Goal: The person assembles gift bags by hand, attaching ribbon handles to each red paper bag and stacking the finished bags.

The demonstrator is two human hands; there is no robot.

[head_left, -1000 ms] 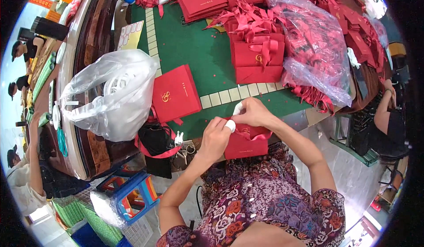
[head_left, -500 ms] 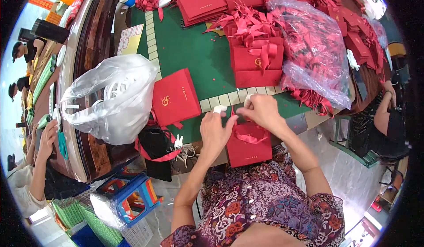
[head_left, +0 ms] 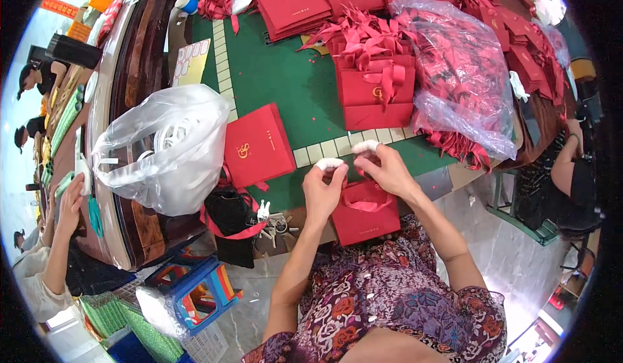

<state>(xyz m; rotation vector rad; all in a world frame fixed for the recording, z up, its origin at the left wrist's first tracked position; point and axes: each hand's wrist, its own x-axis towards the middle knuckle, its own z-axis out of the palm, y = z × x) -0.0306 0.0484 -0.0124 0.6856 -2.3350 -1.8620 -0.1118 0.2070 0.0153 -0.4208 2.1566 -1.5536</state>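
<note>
A red paper gift bag (head_left: pixel 365 226) with a red ribbon (head_left: pixel 365 205) across it stands upright at the table's front edge, close against my body. Over its top my left hand (head_left: pixel 322 192) is closed, thumb to a white-wrapped forefinger. My right hand (head_left: pixel 389 171) pinches in the same way just to its right, also with a white wrap on a finger. The two hands are close together but apart. Whatever the fingertips hold is too small to make out. To the left, another red gift bag (head_left: pixel 258 145) lies flat on the green tabletop (head_left: pixel 276 71).
At the left sits a clear plastic bag (head_left: pixel 159 142) of white cord, with a black pouch (head_left: pixel 227 213) and keys (head_left: pixel 278 225) nearby. Red bags with ribbons (head_left: pixel 379 80) and a plastic sack of red ribbons (head_left: pixel 461 71) fill the right. Another person's hand (head_left: pixel 70 204) is far left.
My left hand has curled its fingers in more and shifted slightly. The right hand's fingers have closed and moved slightly. The gift bag has stayed in place.
</note>
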